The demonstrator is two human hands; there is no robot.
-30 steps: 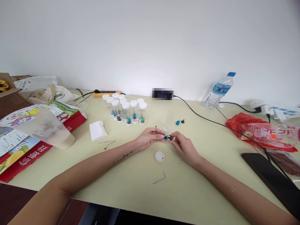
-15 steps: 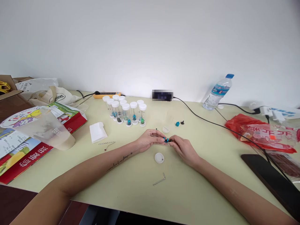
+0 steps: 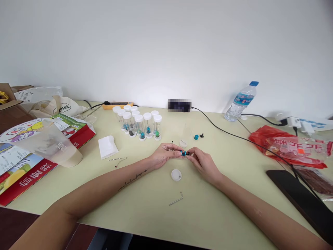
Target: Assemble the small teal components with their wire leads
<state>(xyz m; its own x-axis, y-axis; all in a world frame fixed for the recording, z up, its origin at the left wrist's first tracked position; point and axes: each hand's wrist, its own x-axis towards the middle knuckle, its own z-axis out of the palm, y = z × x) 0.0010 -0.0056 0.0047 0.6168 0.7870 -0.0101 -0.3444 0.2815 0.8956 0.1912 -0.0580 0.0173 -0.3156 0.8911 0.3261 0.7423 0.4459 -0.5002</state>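
Observation:
My left hand (image 3: 165,153) pinches a small blue metal part (image 3: 184,153) between thumb and fingertips. Thin metal rods (image 3: 168,148) stick out along the same hand. On the part's other side, my right hand (image 3: 204,161) grips its small black end piece with thumb and fingers. Just below the hands lies a round white cap (image 3: 176,175) with a tiny dark bit inside. Closer to me rests an L-shaped hex key (image 3: 177,199). Beyond the hands are a clear tube (image 3: 185,136) on its side, another blue part (image 3: 196,137) and a black screw-like piece (image 3: 202,135).
Several white-capped clear tubes (image 3: 139,126) stand at the back left. A white paper packet (image 3: 108,147) and a thin twisted bit (image 3: 116,159) lie left. A cup (image 3: 62,144) sits left; a water bottle (image 3: 241,100), red bag (image 3: 286,146) and black slab (image 3: 299,205) are right. A cable (image 3: 221,126) crosses behind.
Both hands stay together around the blue part, with only a slight shift of the fingers. The whole view has moved a few pixels; nothing on the table has visibly moved.

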